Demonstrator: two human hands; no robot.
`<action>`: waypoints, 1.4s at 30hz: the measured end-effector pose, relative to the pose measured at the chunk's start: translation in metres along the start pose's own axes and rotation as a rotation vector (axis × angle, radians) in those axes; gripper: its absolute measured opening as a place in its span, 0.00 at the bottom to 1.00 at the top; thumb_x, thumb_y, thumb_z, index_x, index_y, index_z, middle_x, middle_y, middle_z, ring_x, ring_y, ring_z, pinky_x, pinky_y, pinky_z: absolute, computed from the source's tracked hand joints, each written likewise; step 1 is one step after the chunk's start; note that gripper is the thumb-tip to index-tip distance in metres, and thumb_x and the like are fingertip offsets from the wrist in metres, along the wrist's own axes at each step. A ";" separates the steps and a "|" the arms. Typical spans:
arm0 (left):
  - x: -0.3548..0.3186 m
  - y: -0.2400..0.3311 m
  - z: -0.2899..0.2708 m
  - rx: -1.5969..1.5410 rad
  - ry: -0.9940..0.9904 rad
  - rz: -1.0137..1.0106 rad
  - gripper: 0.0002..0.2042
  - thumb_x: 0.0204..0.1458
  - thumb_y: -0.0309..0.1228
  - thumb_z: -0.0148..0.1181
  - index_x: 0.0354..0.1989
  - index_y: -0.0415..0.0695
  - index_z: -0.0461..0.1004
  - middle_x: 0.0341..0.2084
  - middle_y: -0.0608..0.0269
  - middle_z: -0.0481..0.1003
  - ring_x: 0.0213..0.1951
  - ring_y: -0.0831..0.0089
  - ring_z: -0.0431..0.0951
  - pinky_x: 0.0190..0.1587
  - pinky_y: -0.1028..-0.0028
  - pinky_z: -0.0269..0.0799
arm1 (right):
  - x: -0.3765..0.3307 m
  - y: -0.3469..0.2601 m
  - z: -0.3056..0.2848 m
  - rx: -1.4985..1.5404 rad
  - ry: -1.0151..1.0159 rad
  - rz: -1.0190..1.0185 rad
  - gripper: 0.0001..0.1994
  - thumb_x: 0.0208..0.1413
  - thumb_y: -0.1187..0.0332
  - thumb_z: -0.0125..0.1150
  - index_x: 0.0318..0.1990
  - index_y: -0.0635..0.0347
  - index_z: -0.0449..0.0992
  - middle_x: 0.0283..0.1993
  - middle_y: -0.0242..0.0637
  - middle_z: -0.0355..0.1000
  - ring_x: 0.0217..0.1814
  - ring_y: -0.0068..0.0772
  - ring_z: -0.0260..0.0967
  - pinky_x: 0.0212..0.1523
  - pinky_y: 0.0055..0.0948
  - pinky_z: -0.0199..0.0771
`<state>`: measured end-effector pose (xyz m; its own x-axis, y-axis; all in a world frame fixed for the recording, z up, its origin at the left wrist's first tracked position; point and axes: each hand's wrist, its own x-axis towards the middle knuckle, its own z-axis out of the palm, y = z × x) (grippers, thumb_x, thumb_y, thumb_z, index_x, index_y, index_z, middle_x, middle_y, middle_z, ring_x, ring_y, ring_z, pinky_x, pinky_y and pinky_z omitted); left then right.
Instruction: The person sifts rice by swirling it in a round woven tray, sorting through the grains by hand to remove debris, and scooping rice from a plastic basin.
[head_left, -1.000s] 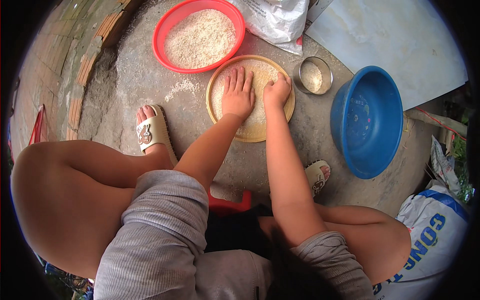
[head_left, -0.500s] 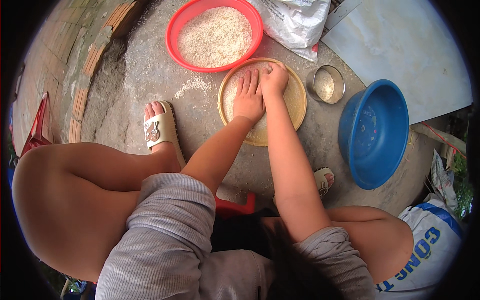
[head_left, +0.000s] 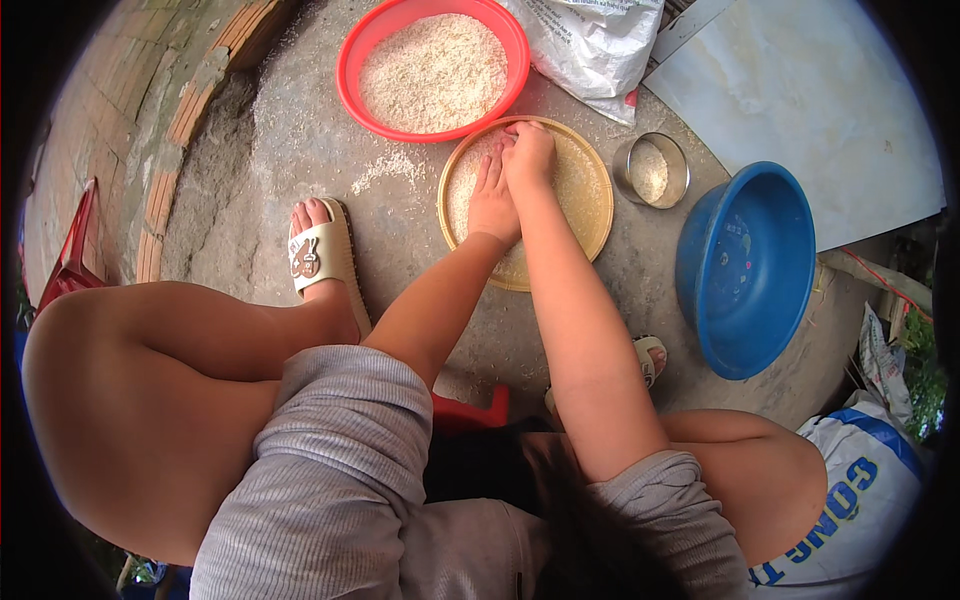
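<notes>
A shallow round yellow tray (head_left: pixel 592 190) sits on the ground in front of me, with pale rice-like grains (head_left: pixel 458 190) spread over its left part. My left hand (head_left: pixel 493 208) lies flat on the grains, fingers stretched toward the far rim. Beside and partly over its fingers, my right hand (head_left: pixel 530 158) is closed with bent fingers; whatever they may hold is hidden. Just beyond the tray stands a red basin (head_left: pixel 349 95) filled with similar grains (head_left: pixel 432 75). A metal bowl (head_left: pixel 682 172) holding some grains is right of the tray.
To the right stands a blue basin (head_left: pixel 755 270). A white sack (head_left: pixel 600 60) and a pale marbled slab (head_left: pixel 810 110) lie at the far right. Spilled grains (head_left: pixel 390 170) dot the concrete ground. My sandalled foot (head_left: pixel 325 255) is left of the tray, near a brick edge (head_left: pixel 165 205).
My right hand has shifted left and slightly away from me, now covering more of my left hand's fingers. The left hand has moved slightly left. The view has shifted a little.
</notes>
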<state>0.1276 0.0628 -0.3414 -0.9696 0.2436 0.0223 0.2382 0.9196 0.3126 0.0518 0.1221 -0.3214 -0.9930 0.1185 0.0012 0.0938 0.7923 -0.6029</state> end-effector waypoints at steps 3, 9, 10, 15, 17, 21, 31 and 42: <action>-0.002 0.004 -0.002 -0.023 0.002 0.016 0.29 0.54 0.41 0.36 0.63 0.40 0.47 0.63 0.52 0.47 0.66 0.61 0.40 0.66 0.65 0.32 | 0.004 0.009 -0.001 0.037 -0.010 0.066 0.07 0.41 0.76 0.60 0.31 0.66 0.77 0.33 0.46 0.74 0.34 0.42 0.73 0.38 0.31 0.72; -0.006 0.008 -0.007 -0.105 0.091 0.057 0.24 0.53 0.37 0.41 0.59 0.43 0.56 0.61 0.57 0.53 0.64 0.60 0.47 0.65 0.64 0.38 | 0.000 0.031 -0.016 0.233 0.006 0.270 0.05 0.42 0.76 0.61 0.29 0.65 0.78 0.29 0.43 0.75 0.30 0.33 0.74 0.35 0.26 0.72; -0.006 0.010 -0.008 -0.132 0.124 0.059 0.24 0.52 0.35 0.43 0.58 0.43 0.57 0.61 0.58 0.54 0.64 0.60 0.48 0.65 0.64 0.40 | 0.001 0.039 -0.019 0.229 0.025 0.274 0.06 0.41 0.75 0.63 0.30 0.65 0.78 0.29 0.41 0.76 0.29 0.29 0.73 0.34 0.26 0.71; -0.009 0.004 -0.008 -0.157 0.159 0.062 0.22 0.51 0.31 0.45 0.57 0.45 0.59 0.59 0.57 0.56 0.62 0.59 0.52 0.64 0.63 0.44 | 0.007 0.044 -0.057 0.289 0.037 0.361 0.09 0.41 0.75 0.65 0.33 0.65 0.78 0.31 0.41 0.76 0.29 0.25 0.71 0.34 0.22 0.70; -0.008 0.007 -0.008 -0.175 0.172 0.071 0.22 0.50 0.30 0.46 0.57 0.45 0.59 0.59 0.57 0.56 0.62 0.59 0.53 0.64 0.63 0.45 | 0.015 0.057 -0.076 0.593 0.186 0.381 0.07 0.40 0.75 0.65 0.29 0.65 0.79 0.26 0.38 0.75 0.25 0.24 0.70 0.31 0.21 0.70; -0.010 0.006 -0.007 -0.194 0.183 0.074 0.22 0.50 0.29 0.47 0.56 0.45 0.61 0.59 0.57 0.58 0.61 0.59 0.54 0.63 0.62 0.47 | 0.023 0.072 -0.126 0.620 0.394 0.373 0.07 0.40 0.76 0.65 0.30 0.66 0.79 0.27 0.37 0.75 0.27 0.21 0.70 0.32 0.19 0.69; -0.014 -0.002 -0.004 -0.169 0.193 0.101 0.21 0.50 0.29 0.47 0.55 0.45 0.61 0.58 0.57 0.59 0.61 0.60 0.55 0.63 0.63 0.48 | -0.019 0.076 -0.150 -0.032 0.616 0.379 0.14 0.42 0.67 0.65 0.39 0.60 0.77 0.41 0.43 0.73 0.43 0.39 0.69 0.45 0.34 0.67; -0.013 0.010 -0.005 -0.163 0.201 0.095 0.22 0.53 0.30 0.44 0.58 0.46 0.57 0.59 0.54 0.56 0.61 0.58 0.54 0.63 0.62 0.48 | -0.120 0.061 -0.058 -0.261 0.498 0.172 0.26 0.50 0.65 0.53 0.58 0.55 0.58 0.56 0.41 0.59 0.58 0.46 0.54 0.58 0.41 0.51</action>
<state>0.1418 0.0670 -0.3335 -0.9390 0.2449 0.2415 0.3318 0.8299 0.4485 0.1809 0.1906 -0.3118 -0.8142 0.4754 0.3332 0.3280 0.8503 -0.4116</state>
